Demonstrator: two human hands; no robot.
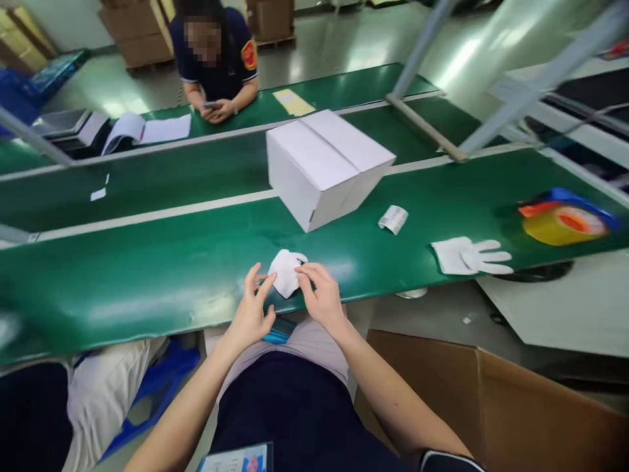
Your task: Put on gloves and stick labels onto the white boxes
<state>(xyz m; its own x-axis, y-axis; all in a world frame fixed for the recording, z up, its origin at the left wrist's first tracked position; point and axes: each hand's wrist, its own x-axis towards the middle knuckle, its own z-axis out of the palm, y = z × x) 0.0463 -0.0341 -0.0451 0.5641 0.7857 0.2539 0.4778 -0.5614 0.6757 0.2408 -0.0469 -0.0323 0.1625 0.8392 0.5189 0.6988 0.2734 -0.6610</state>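
A white knit glove [285, 273], bunched up, is in front of me near the edge of the green bench. My right hand [320, 294] pinches its right side between thumb and fingers. On the other side, my left hand [253, 307] has its fingers apart, with a fingertip at the glove's left edge. A second white glove [462, 255] lies flat to the right, fingers pointing right. Beyond my hands sits a closed white box [319, 170]. Right of the box is a curled white label [393, 219].
Blurred tape rolls [565, 223] lie at the bench's right end. Across the line a person [216, 72] holds a phone beside an open notebook [164, 128]. A metal frame [422, 124] rises at right. An open cardboard carton [442, 387] stands at my lower right; someone sits at left.
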